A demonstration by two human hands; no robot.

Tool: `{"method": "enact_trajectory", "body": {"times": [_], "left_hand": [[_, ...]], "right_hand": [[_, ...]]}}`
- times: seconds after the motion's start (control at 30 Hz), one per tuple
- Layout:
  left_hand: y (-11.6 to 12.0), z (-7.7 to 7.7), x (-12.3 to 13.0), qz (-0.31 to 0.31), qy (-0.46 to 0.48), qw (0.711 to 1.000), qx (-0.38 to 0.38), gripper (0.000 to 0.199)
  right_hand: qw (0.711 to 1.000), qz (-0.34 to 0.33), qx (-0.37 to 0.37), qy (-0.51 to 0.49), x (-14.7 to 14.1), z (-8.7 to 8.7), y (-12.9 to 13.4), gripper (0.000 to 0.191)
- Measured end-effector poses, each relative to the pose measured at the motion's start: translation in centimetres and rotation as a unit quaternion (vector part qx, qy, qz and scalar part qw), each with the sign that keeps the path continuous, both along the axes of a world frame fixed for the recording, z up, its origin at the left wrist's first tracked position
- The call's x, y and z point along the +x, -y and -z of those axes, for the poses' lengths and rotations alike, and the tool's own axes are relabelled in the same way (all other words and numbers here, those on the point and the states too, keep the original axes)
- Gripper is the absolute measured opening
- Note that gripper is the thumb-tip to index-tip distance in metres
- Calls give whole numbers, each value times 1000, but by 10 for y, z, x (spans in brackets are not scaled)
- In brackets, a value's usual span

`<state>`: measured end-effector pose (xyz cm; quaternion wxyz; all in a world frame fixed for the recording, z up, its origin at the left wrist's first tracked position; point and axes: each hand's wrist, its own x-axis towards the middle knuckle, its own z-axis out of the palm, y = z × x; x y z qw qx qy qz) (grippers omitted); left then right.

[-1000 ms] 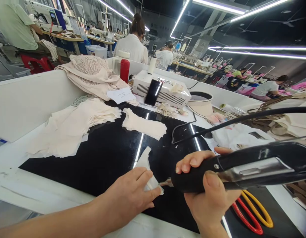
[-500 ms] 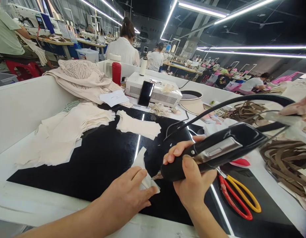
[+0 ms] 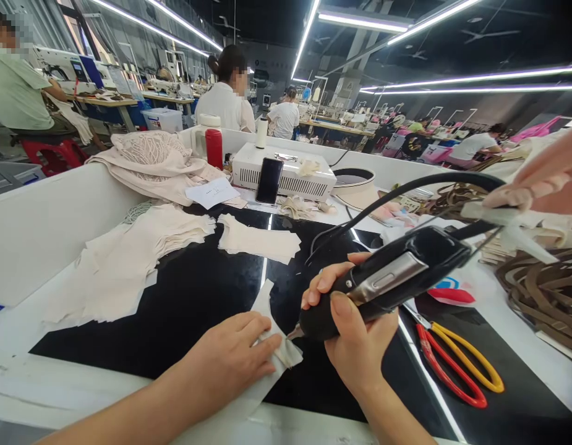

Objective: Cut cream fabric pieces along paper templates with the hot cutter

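Note:
My left hand (image 3: 234, 355) presses a thin cream cloth piece (image 3: 264, 300) onto the black board (image 3: 183, 327), its fingers bent together over the cloth. Part of the cloth lies hidden under the palm, and a creased end shows past the fingertips. My right hand (image 3: 355, 334) is closed around a black hand-held tool (image 3: 388, 278) with a metal side plate and a narrow metal tip. That tip meets or nearly meets the cloth's right edge; whether it touches, I cannot tell. Red-and-yellow-handled scissors (image 3: 452, 361) lie to the right of my right hand.
Cream cloth stacks (image 3: 128, 259) lie at left, a smaller stack (image 3: 258, 238) ahead. Behind stand a white box (image 3: 286, 170), a phone (image 3: 269, 180) and a red bottle (image 3: 214, 148). Another person's hand (image 3: 540, 173) is near the tool's cable (image 3: 406, 182). Brown straps (image 3: 545, 290) lie right.
My left fingers have flattened from a pinch, and more cloth shows below the hand. The tool stays by the cloth edge. The other person's hand has come further into view from the right.

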<state>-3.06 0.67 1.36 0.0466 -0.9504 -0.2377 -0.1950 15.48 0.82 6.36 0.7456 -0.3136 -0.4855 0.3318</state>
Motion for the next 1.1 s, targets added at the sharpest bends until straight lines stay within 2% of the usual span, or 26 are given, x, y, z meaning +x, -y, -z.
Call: {"method": "enact_trajectory", "body": {"times": [0.27,0.4,0.6,0.87,1.1], "left_hand": [[-10,7,-7,46,11,999,17,27],[-13,5,-12,25,-19,999,-19,25],[-12,1,-16,16,-4,999,-29,26],[-10,6,-16,7,3,998,-56,36],[-15,15,-13,11,32,999,6,35]], "right_hand": [[1000,-13,0,-7,-1,1,-1,39],[1000,-21,3,-16,-1,2,-1,38],[1000,-7,3,-8,-2,1,0,39],[1000,-2,1,-9,-2,2,1,37],[1000,-9,-5,8,4,13,-2,32]]}}
